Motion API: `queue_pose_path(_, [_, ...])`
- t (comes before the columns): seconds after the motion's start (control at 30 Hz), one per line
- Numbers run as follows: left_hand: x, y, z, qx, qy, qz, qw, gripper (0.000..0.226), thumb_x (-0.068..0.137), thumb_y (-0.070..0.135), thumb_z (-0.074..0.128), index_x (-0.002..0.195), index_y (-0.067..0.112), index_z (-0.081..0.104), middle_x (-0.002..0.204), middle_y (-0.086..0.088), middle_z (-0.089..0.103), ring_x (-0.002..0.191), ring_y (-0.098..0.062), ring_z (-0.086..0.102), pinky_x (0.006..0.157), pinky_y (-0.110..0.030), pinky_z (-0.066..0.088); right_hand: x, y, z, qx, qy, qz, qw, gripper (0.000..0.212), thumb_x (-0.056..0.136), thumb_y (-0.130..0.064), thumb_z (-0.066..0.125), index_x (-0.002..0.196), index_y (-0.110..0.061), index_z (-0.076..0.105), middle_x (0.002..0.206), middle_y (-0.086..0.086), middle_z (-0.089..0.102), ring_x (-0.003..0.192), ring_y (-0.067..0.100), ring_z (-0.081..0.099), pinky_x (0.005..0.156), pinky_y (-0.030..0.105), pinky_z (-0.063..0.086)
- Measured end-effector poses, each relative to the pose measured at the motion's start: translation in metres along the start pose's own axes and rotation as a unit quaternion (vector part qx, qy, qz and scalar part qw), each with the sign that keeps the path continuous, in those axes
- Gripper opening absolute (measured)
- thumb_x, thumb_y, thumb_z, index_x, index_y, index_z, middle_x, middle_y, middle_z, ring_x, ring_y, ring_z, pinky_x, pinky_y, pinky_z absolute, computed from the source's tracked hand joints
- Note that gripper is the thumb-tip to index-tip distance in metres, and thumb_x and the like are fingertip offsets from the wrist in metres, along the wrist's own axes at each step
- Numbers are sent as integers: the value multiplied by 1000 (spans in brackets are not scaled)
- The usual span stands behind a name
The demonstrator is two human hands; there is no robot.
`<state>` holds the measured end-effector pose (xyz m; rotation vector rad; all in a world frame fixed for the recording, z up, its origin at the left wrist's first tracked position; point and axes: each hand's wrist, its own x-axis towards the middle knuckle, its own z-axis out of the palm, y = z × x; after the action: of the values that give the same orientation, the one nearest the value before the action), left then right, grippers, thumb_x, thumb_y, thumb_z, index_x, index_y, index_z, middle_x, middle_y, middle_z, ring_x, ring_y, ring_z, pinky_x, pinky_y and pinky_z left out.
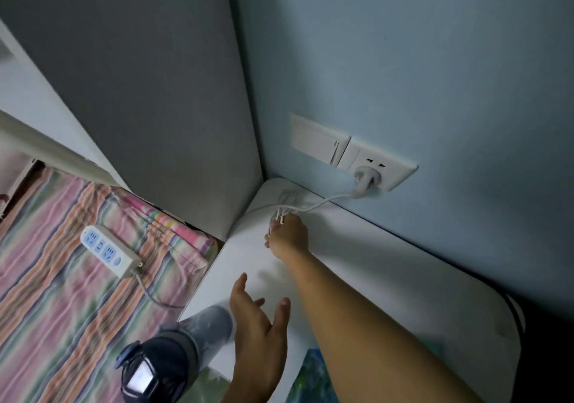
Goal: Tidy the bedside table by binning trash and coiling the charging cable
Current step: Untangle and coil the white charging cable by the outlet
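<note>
where blue wall point(403, 60) meets white bedside table point(388, 262)

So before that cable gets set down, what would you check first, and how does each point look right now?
1. Right hand grips the coiled charging cable: ok.
2. Cable unplugged: not ok, the plug sits in the wall socket.
3. Left hand free to help: ok, open and empty.
4. Coil complete: not ok, a loose stretch runs to the plug.
5. Bare spot on the bedside table: ok.
6. Water bottle clear of the hands: cannot tell, it stands close to the left hand.
</note>
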<state>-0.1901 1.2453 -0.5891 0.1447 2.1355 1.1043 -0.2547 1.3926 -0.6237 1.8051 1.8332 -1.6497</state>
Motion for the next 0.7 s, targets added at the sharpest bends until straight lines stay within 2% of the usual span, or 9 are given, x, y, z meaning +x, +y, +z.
queue_pose_path(0.1, [-2,1,4,10,11,4,1000,72,90,28,62,140,47,14,151,3,29,114,-12,47,97,-44,49,-6,4,-1,-68,50,-20,996,33,97,-28,50,106,-1,65,106,17,70,96,32,67,72,31,50])
queue_pose_path(0.2, [-7,-3,8,23,2,2,1000,72,89,30,63,143,39,16,154,3,25,111,-14,48,97,-44,48,-11,7,1,-56,82,-26,995,37,95,-29,53,113,2,59,111,18,67,97,31,66,68,28,46])
queue_pose_path(0.3, [-10,-6,10,36,-2,-4,999,71,89,32,63,143,34,18,155,3,25,109,-14,49,96,-42,48,-15,13,-2,25,101,-25,994,53,88,-23,68,127,1,42,123,22,61,107,35,63,77,28,50])
queue_pose_path(0.37, [-11,-6,9,50,-2,-8,999,69,89,32,63,142,32,19,156,3,25,108,-12,48,96,-40,49,-18,22,-5,-8,127,-61,990,60,86,-23,70,134,-3,39,128,19,58,112,33,61,87,35,55])
queue_pose_path(0.5, [-12,-8,9,72,-3,-10,997,63,90,29,63,140,30,24,156,1,25,106,-13,49,97,-39,49,-20,34,-8,-130,127,-101,978,68,89,-38,64,145,-12,35,129,16,55,110,29,62,82,33,54])
queue_pose_path(0.7, [-19,-9,10,88,-8,3,996,58,91,28,60,139,29,27,154,4,29,106,-10,48,96,-37,50,-23,34,-12,-78,84,-82,990,93,81,-46,70,150,-7,21,144,19,45,129,33,49,98,39,48])
